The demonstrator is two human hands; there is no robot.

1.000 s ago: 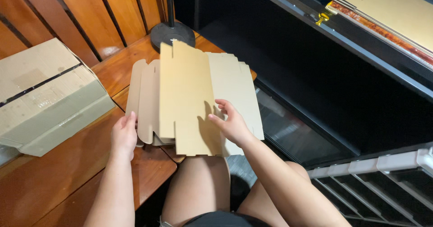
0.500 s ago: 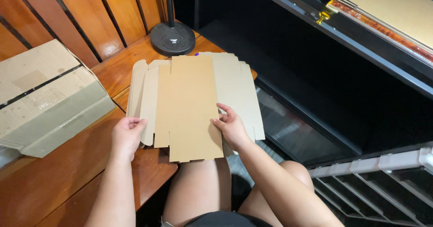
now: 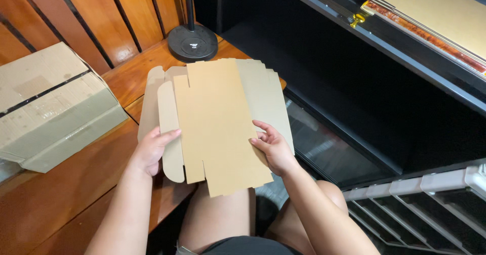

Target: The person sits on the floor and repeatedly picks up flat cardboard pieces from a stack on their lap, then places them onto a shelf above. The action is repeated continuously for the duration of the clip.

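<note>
A flat, unfolded brown cardboard box blank [image 3: 220,118] lies across my lap and the edge of the wooden bench [image 3: 66,184]. My left hand [image 3: 152,151] grips its left side flap, thumb on top. My right hand [image 3: 271,146] holds the blank's right edge, fingers curled over it. A second, paler cardboard blank [image 3: 271,95] lies underneath and sticks out on the right and far side.
A taped cardboard box [image 3: 48,108] sits on the bench at the left. A round black stand base [image 3: 192,42] stands beyond the blanks. A dark shelf [image 3: 385,47] at upper right carries more flat cardboard sheets [image 3: 440,9]. A white wire rack [image 3: 430,194] is at lower right.
The top blank has come down flat from a raised tilt and slid toward me. My left hand moved onto its left flap and my right hand shifted to its right edge.
</note>
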